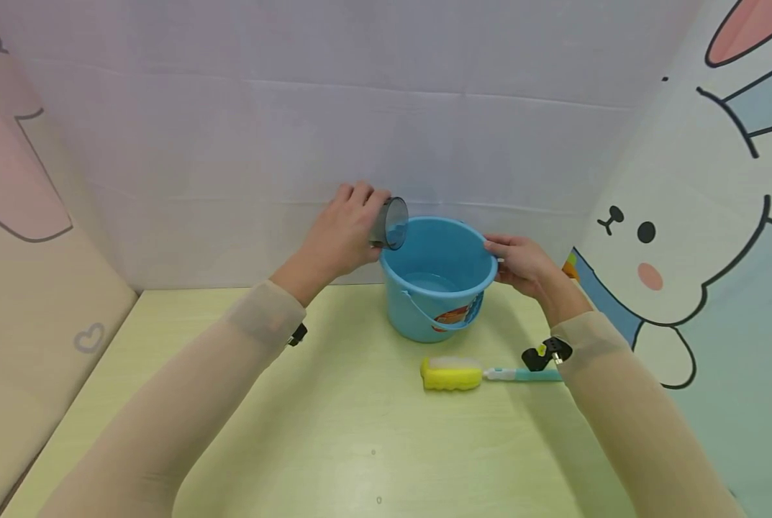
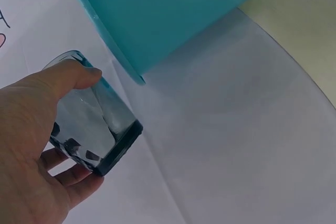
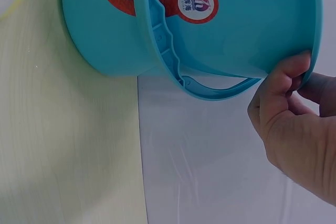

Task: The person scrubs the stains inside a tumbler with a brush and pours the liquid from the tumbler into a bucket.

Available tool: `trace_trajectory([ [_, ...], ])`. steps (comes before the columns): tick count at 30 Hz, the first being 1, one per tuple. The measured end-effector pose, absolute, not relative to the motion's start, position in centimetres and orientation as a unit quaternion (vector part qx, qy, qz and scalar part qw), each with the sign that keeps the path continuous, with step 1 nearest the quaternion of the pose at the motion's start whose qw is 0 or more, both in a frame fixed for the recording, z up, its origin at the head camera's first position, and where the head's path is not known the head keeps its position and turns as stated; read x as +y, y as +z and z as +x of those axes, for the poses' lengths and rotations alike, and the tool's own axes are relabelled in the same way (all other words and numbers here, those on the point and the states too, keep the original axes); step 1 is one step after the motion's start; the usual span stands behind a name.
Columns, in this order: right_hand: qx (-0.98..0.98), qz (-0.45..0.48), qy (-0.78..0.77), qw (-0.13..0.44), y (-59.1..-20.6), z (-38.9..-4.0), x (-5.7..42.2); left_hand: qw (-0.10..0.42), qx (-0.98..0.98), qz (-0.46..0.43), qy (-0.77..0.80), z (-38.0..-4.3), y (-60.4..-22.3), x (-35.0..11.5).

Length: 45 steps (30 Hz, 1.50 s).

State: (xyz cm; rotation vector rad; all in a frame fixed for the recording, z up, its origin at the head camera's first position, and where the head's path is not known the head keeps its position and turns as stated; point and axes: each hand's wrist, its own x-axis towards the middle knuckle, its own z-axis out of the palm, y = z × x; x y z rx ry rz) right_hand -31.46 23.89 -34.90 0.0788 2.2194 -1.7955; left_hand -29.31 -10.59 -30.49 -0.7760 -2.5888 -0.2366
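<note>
My left hand grips a clear grey cup at the left rim of a blue bucket. The cup is tipped on its side with its mouth toward the bucket. In the left wrist view, the thumb lies along one side of the cup and the fingers curl under the other. My right hand pinches the bucket's right rim between thumb and fingers, as the right wrist view also shows. The bucket stands upright, its handle hanging down at the front past a red label.
In front of the bucket lies a brush with a yellow head and a teal and white handle, its end hidden by the right sleeve. A white cloth wall rises behind the pale wooden table. Printed panels stand at both sides.
</note>
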Motion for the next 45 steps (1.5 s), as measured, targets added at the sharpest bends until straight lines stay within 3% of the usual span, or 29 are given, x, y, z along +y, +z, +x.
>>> trace_trajectory([
  [45,0.765,0.033,-0.627,0.145,-34.72,-31.67,23.96,0.233,-0.925,-0.295,-0.054,-29.62,-30.22,-9.77],
])
